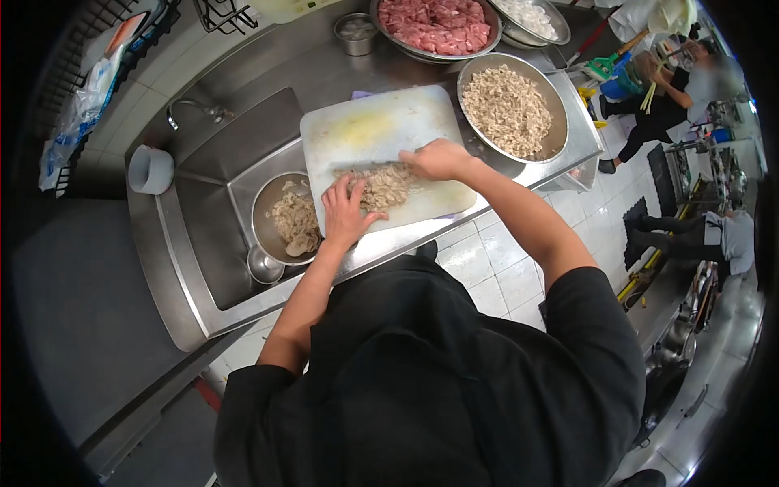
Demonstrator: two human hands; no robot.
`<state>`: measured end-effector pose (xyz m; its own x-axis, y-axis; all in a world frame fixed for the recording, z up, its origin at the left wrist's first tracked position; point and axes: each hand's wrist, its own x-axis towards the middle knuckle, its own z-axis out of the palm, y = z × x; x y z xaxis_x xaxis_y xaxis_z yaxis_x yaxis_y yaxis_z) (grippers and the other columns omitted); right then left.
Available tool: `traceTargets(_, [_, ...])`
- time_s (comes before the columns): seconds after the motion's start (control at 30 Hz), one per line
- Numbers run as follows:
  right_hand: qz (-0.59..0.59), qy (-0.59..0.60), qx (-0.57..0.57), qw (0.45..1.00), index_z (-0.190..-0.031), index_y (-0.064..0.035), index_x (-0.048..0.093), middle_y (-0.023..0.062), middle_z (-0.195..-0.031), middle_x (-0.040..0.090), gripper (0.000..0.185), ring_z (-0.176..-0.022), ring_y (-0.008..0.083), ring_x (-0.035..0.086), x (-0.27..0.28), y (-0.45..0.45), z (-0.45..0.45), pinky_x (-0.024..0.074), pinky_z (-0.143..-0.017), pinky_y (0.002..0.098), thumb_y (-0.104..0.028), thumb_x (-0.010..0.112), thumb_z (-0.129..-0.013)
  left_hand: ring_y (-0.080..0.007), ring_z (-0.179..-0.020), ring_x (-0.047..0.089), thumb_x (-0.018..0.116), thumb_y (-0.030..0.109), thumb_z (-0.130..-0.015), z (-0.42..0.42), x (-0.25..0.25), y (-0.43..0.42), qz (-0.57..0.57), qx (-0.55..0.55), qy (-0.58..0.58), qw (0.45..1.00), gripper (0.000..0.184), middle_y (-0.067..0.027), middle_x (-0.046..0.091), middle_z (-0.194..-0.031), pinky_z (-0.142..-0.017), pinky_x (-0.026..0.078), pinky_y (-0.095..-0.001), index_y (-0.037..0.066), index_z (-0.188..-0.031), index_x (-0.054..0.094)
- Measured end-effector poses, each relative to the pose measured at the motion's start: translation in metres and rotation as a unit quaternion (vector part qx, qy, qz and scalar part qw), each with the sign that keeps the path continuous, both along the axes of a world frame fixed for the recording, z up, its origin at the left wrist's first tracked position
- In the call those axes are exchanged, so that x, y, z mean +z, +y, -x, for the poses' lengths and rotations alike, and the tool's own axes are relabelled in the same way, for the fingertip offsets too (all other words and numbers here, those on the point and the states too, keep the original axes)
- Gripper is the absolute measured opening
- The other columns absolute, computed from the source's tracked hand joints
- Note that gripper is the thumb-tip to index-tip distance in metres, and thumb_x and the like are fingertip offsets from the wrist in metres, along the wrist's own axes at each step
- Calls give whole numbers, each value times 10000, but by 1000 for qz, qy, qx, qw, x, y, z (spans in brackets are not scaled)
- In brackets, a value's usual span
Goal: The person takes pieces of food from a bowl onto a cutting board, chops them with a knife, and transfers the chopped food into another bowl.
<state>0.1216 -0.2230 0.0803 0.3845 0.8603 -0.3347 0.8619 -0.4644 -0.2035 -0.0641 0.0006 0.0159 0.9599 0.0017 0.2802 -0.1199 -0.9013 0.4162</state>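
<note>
On the white cutting board point(389, 134) lies a heap of pale brown chopped food point(385, 188); I cannot tell its kind. My right hand point(438, 160) is closed around the handle of a knife, whose blade looks like a thin dark strip along the heap's far edge, partly hidden. Spread fingers of my left hand point(345, 213) rest at the heap's left side, near the blade's tip. Left of the board, a metal bowl point(261, 215) in the sink holds more pale brown food with some larger lumps. A large metal bowl point(560, 122) at the right is full of chopped pieces.
Behind the board stand a bowl of pink raw meat point(438, 26), a bowl of white pieces point(531, 20) and a small metal pot point(355, 34). The sink point(207, 174) has a faucet point(195, 114) and white tub point(152, 170). Two people point(682, 97) are at the right.
</note>
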Motion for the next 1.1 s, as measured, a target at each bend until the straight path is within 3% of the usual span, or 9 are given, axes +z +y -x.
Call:
traceTargets(0.13, [-7,-10,-144,990,-1188,-116,556,190,-861,742,247,-831,426,726,0,-35,13,561,-739,543,-193,509,-959,-326,-1436,414,846,673,-624,-31,9,15,-54,-122,12,991,1064,-137,490,-1506,-1150,327,-489,127,-1475,513])
traceTargets(0.27, [5,-13,-177,984,-1182,-106,547,209,-845,734,233,-813,427,725,-10,-58,43,562,-711,544,-172,507,-962,-327,-1455,409,812,707,-654,-65,6,10,-54,-223,46,972,1084,-147,479,-1538,-1164,331,-482,121,-1504,481])
traceTargets(0.47, [-48,47,-385,920,-1183,-57,513,246,-856,724,252,-828,457,719,-12,-55,89,569,-748,562,-129,518,-943,-352,-1413,457,824,657,-716,-86,11,5,-38,-283,121,951,1016,-167,503,-1521,-1174,357,-484,92,-1493,490])
traceTargets(0.57, [-43,92,-434,895,-1204,-8,500,283,-908,721,287,-887,471,719,0,-42,108,567,-800,558,-102,519,-934,-352,-1404,466,817,611,-763,-94,19,2,-11,-296,114,948,955,-170,504,-1519,-1174,358,-478,87,-1491,489])
traceTargets(0.67, [-31,126,-467,875,-1209,45,494,318,-966,717,292,-939,481,717,16,-21,114,561,-846,549,-63,497,-938,-357,-1335,524,787,428,-850,-116,5,-3,80,-291,63,951,707,-170,566,-1442,-1135,409,-454,66,-1414,563])
traceTargets(0.73, [-62,130,-467,873,-1200,67,493,336,-985,713,286,-961,490,713,24,-10,116,554,-869,557,-37,489,-933,-352,-1242,583,714,229,-886,-129,-4,-7,95,-354,129,921,414,-158,641,-1316,-1058,476,-430,38,-1250,661])
traceTargets(0.83, [-37,154,-470,868,-1202,81,482,361,-1006,703,288,-981,505,706,26,5,126,553,-873,555,-16,480,-931,-338,-1142,622,645,146,-883,-127,2,-11,47,-350,133,926,235,-145,695,-1201,-992,518,-421,21,-1066,727])
traceTargets(1.0, [-163,125,-479,853,-1198,84,467,382,-999,694,282,-981,516,701,-45,20,90,541,-879,559,-15,477,-934,-335,-1130,622,668,122,-862,-122,-12,-12,111,-346,72,929,208,-137,700,-1141,-977,523,-426,10,-1030,720])
traceTargets(1.1, [-133,170,-468,857,-1195,101,453,389,-989,688,289,-972,514,700,-14,20,71,537,-870,567,-10,470,-928,-345,-1120,625,684,102,-852,-117,-8,-7,119,-352,58,927,218,-147,697,-1123,-967,528,-430,2,-1045,703])
